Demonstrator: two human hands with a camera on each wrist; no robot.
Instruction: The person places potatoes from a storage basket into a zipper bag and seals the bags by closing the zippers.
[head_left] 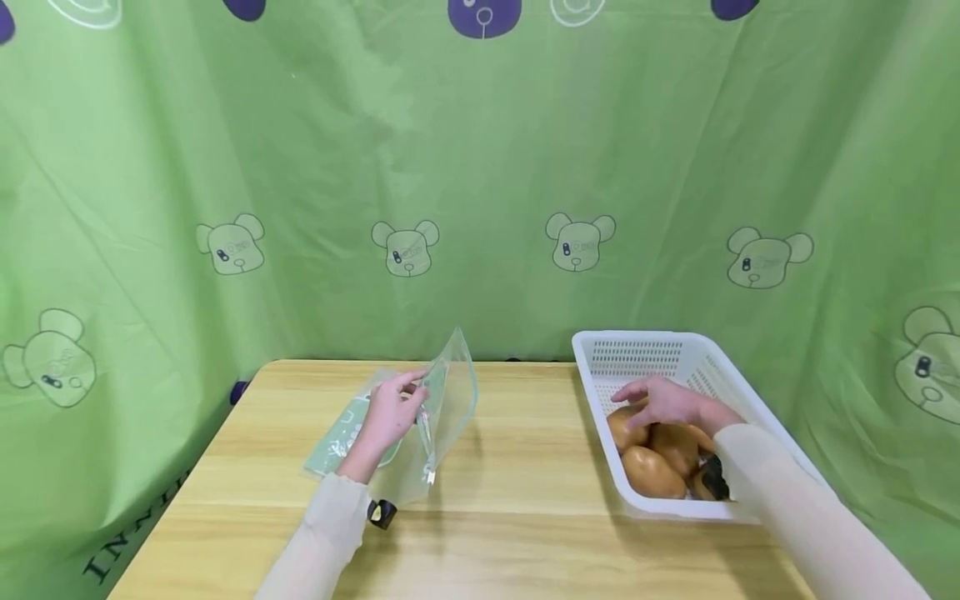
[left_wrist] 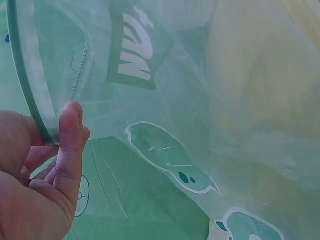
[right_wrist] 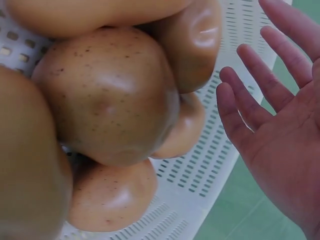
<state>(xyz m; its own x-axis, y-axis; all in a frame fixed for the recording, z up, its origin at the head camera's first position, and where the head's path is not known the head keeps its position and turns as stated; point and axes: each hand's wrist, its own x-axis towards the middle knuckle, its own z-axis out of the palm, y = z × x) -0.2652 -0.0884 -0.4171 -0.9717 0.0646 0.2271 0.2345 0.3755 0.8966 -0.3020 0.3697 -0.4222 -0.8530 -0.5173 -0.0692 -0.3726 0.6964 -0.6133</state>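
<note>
Left hand (head_left: 386, 417) at mid-table, fingers curled on the rim of a clear zip bag (head_left: 442, 408); the left wrist view shows thumb (left_wrist: 67, 137) and fingers pinching the green zip strip (left_wrist: 27, 75). Bag mouth stands lifted, just beyond and to the right of that hand; the bag's printed green lower part lies flat on the wooden table (head_left: 510, 517) beneath the hand.

Right hand (head_left: 671, 402) well apart from the left, over the white perforated basket (head_left: 645, 350). Fingers straight and spread, palm open, holding nothing; the right wrist view shows the fingers (right_wrist: 250, 107) just beside the potatoes, not gripping. Whether the palm touches one, cannot tell.

Brown potatoes (head_left: 652, 467) heaped in the near end of the basket, directly below and nearer than the right hand. Speckled potato (right_wrist: 107, 95) sits on top of the pile.

Beyond both hands: green cloth with bear prints (head_left: 480, 167) hangs behind the table.
</note>
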